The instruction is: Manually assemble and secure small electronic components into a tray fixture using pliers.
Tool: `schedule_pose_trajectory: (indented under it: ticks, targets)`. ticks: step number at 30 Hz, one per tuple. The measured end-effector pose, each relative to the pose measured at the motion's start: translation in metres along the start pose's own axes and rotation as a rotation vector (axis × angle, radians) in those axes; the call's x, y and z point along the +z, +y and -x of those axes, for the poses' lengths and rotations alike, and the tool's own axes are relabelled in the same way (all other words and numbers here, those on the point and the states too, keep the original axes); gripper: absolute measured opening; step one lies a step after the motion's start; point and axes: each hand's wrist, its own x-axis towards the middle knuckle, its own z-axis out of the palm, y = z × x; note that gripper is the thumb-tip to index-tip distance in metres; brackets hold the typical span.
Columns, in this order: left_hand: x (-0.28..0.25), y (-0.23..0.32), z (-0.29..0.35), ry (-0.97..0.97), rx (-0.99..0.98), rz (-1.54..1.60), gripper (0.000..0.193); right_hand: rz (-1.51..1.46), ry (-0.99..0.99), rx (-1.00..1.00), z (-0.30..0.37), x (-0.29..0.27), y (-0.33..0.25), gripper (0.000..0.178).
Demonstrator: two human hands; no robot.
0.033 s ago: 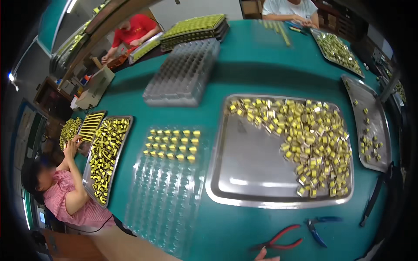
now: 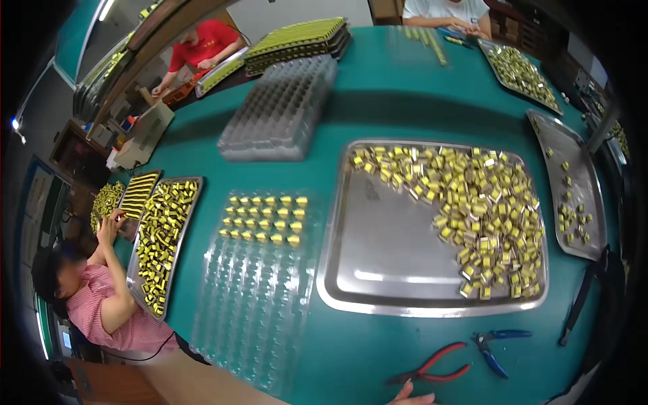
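While only the fingertips of the right hand peek in at the lower edge of the head view, its grip looks loosely spread and holds nothing, resting just below the red-handled pliers on the green surface. The left forearm crosses the bottom edge, but its hand is out of view, so its grip cannot be told. Taking the large steel tray as landmark: the pliers lie just below its lower rim, with blue-handled cutters beside them to the right. Small yellow parts fill the tray's top and right side. Left of the tray lies a clear blister tray, its upper rows holding yellow parts. Above the tray stands a stack of empty clear trays. Far left, a seated person in pink works at another tray.
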Motion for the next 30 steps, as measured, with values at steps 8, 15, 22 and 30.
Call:
schedule_pose_trajectory:
  ticks: [8,15,22,30]
  targets:
    - [-0.010,0.025,-0.036,-0.245,-0.102,-0.277,0.027,0.316,-0.186,0.018,-0.021,0.020,-0.041,0.025]
    - [0.006,0.011,0.030,0.317,-0.224,0.000,0.022,0.827,0.573,-0.740,-0.047,0.050,0.019,0.028]
    - [0.003,0.003,0.052,0.341,-0.215,0.044,0.023,0.722,0.420,-0.631,-0.058,0.047,0.016,0.023]
    - [0.007,0.008,-0.028,0.209,-0.135,0.008,0.027,0.582,0.234,-0.525,-0.081,0.039,0.007,0.021]
